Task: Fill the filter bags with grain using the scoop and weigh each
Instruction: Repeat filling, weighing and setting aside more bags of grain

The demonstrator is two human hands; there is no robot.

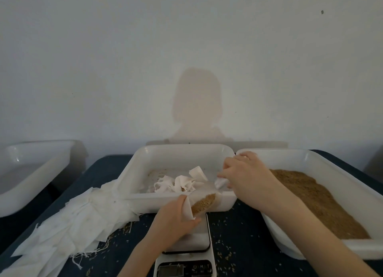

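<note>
The left hand (172, 219) grips a grain-filled bag (202, 204) just above the scale (187, 254), against the middle tray's (132, 173) near wall. The right hand (244, 173) reaches over that tray and pinches a white bag (220, 181) (crumpled bags (178, 183) lie beside it). Grain (319, 200) fills the right tray (331, 162). Flat bags (78, 220) pile left of the scale; a third tray (35, 173) sits far left.

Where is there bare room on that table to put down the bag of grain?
Bare cloth lies between the scale and the grain tray, scattered with loose grains. The middle tray's far half is bare too. The empty bags crowd the left side; tied bags fill the middle tray's near part.
</note>
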